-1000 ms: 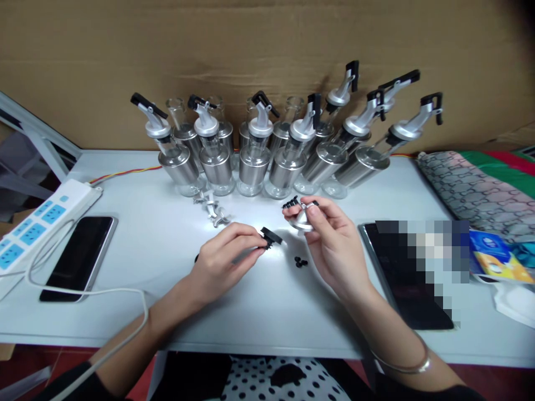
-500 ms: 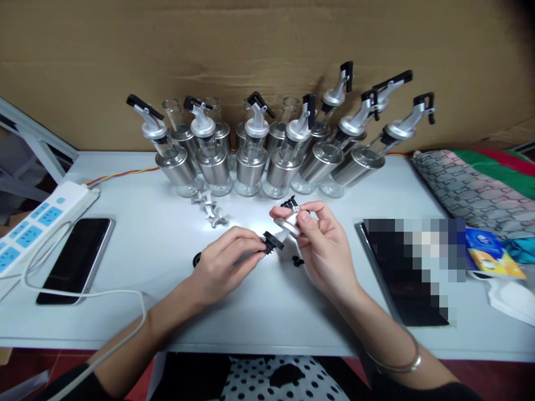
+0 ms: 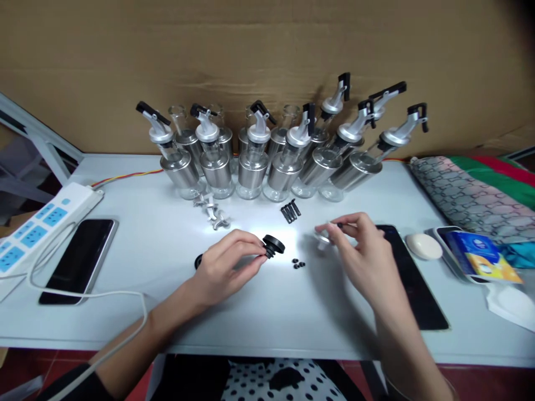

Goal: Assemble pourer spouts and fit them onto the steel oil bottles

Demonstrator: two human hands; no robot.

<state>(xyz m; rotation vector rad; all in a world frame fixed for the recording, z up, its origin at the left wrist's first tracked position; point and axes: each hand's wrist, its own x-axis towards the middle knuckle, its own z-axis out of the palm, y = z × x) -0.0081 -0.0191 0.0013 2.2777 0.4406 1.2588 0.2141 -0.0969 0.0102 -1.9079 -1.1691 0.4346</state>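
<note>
Between thumb and fingertips, my left hand (image 3: 232, 262) pinches a black rubber bottle stopper (image 3: 275, 243) with a wide round top and ribbed stem. To its right, my right hand (image 3: 364, 256) holds a silver pourer spout (image 3: 322, 239), blurred by motion. The stopper and the spout are apart. Several tiny black caps (image 3: 298, 264) lie on the table between the hands. Black levers (image 3: 290, 211) rest in a row further back. Silver spout parts (image 3: 212, 211) are piled behind my left hand. Another black round part (image 3: 198, 260) is mostly hidden by that hand.
Glass and steel oil bottles (image 3: 253, 170) stand along the cardboard wall (image 3: 251, 50), several with pourers. A phone (image 3: 79, 262), power strip (image 3: 35, 234) and white cable (image 3: 98, 293) are left. Right are a tablet (image 3: 418, 284), white oval object (image 3: 423, 246), blue-yellow packet (image 3: 485, 257) and patterned cloth (image 3: 472, 195).
My right hand has moved right with the silver spout, away from the black stopper. My left hand stays nearly in place with the stopper, and the black levers are now uncovered.
</note>
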